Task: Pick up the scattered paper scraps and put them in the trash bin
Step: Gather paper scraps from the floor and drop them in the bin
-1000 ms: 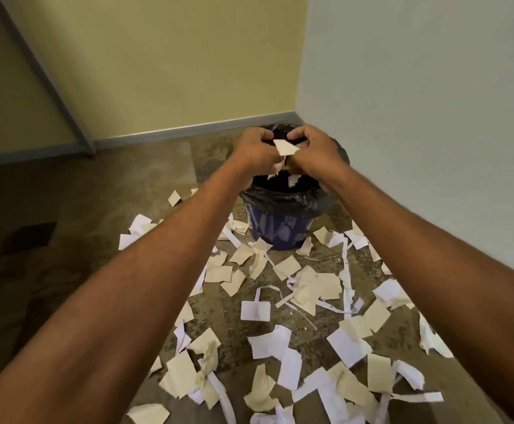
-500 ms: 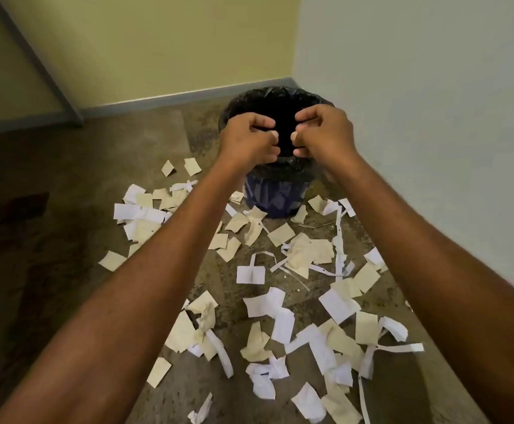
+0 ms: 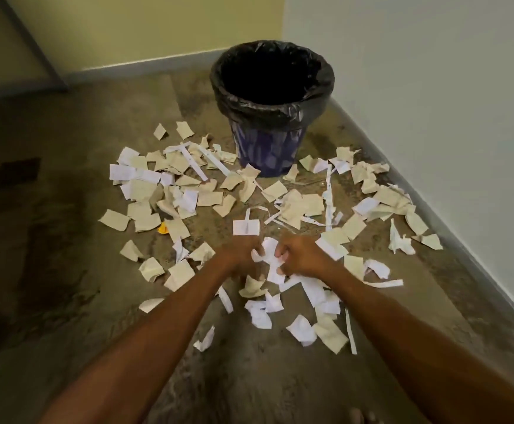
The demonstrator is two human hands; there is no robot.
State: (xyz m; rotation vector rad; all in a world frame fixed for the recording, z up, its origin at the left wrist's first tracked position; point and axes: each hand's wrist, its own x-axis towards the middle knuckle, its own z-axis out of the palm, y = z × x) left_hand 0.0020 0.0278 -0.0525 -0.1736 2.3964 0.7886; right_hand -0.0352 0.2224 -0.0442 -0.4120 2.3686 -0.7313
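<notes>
On the floor [image 3: 66, 270], left hand [image 3: 240, 256] and right hand [image 3: 304, 256] together clutch paper scraps [image 3: 268, 250].

Inside the trash bin [image 3: 268, 148], upper centre, all is black; contents cannot be told. The left hand [image 3: 239, 255] and right hand [image 3: 302, 255] bury their fingertips in white paper scraps [image 3: 268, 250], hiding each grip. Both forearms [image 3: 157, 347] leave the bottom edge.

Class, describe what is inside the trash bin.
Inside the trash bin only the black liner shows, folded over the rim. The interior is too dark to tell whether anything lies within.
</notes>
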